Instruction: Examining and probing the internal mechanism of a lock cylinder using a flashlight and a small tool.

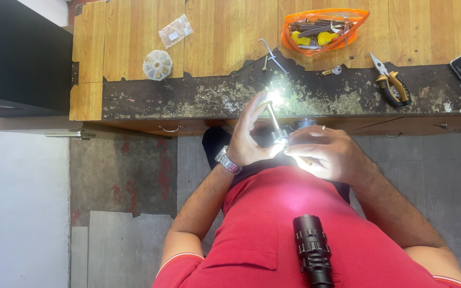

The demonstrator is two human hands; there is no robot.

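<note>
Both hands (249, 136) (329, 154) pinch metal rod (273, 118) upright.

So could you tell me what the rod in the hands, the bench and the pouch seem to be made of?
Rod: probably polished metal, silvery and glinting in the light.
Bench: wood, with visible grain in yellow planks; the front strip is dark, worn and flaking.
Pouch: likely soft clear plastic with orange edging, since the tools inside show through.

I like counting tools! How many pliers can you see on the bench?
1. The pliers with orange-and-black handles lie on the worn wooden bench, right of the orange pouch. The pouch holds more tools, so others may be hidden.
</note>
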